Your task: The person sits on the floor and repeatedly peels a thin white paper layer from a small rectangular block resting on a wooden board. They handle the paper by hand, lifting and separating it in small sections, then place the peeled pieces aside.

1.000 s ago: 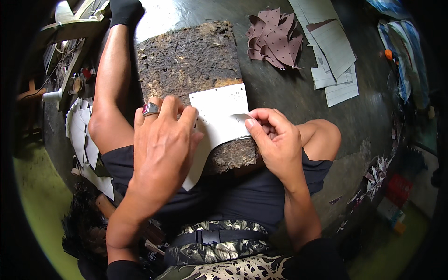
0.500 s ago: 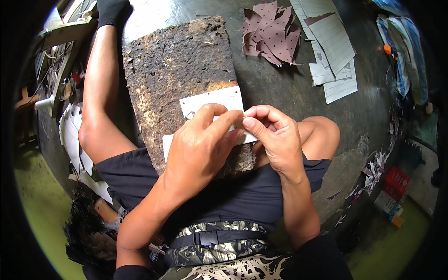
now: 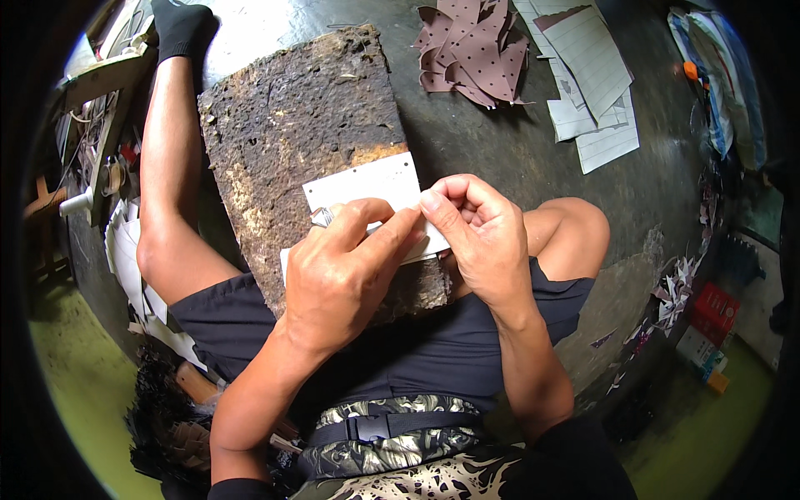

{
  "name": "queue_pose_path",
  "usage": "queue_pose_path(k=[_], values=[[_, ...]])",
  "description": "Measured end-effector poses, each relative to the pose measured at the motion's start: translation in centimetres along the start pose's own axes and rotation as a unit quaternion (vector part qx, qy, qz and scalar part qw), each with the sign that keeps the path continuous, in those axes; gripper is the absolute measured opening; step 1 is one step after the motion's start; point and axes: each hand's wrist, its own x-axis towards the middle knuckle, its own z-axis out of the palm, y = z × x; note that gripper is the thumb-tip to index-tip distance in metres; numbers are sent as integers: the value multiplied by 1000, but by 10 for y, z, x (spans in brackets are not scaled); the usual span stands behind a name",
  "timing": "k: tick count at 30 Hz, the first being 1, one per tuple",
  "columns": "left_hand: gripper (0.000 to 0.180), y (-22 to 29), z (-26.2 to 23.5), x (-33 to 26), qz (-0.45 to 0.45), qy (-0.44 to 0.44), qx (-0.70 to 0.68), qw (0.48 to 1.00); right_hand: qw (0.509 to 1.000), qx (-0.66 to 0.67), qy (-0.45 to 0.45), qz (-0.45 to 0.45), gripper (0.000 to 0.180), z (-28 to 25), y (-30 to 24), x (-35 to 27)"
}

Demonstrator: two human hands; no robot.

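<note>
My left hand point(image 3: 337, 279) is closed, its thumb and index fingertip meeting at the right part of a white card-like piece point(image 3: 367, 177). Small dark dots line that piece's upper edge. Against those fingertips, my right hand point(image 3: 483, 242) makes a pinch with thumb and index finger. Whatever is between the fingertips is too small to name. A shiny silver metal piece point(image 3: 322, 217) sticks out beside the left index finger; most of it is hidden. Under both hands lies a thick, rough, dark-stained board point(image 3: 292, 125), sloping across my lap.
Mauve cut pieces with dark dots point(image 3: 479, 54) are heaped on the dark floor point(image 3: 533, 150) beyond the board. Lined paper sheets point(image 3: 604, 71) overlap to their right. White scraps point(image 3: 677, 292) and a red box point(image 3: 712, 312) lie far right. A wooden stand point(image 3: 108, 79) is at left.
The board and white piece sit slightly farther left in the picture. Both hands shift a little left too, their fingertips still together. More of the silver metal piece shows.
</note>
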Motion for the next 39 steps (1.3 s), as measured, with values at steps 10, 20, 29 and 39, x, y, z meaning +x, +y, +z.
queue_pose_path(k=[10,20,29,39], values=[[33,1,-5,2,10,-35,20,999,1000,20,13,12,19,2,15,4],[32,4,-6,6,36,-32,45,998,991,-107,52,-68,25,12,20,1],[35,-12,-5,2,53,2,17,998,992,-111,22,-53,30,6,21,7],[38,-13,-4,1,41,-11,-5,999,996,-77,19,-30,32,-2,34,14]])
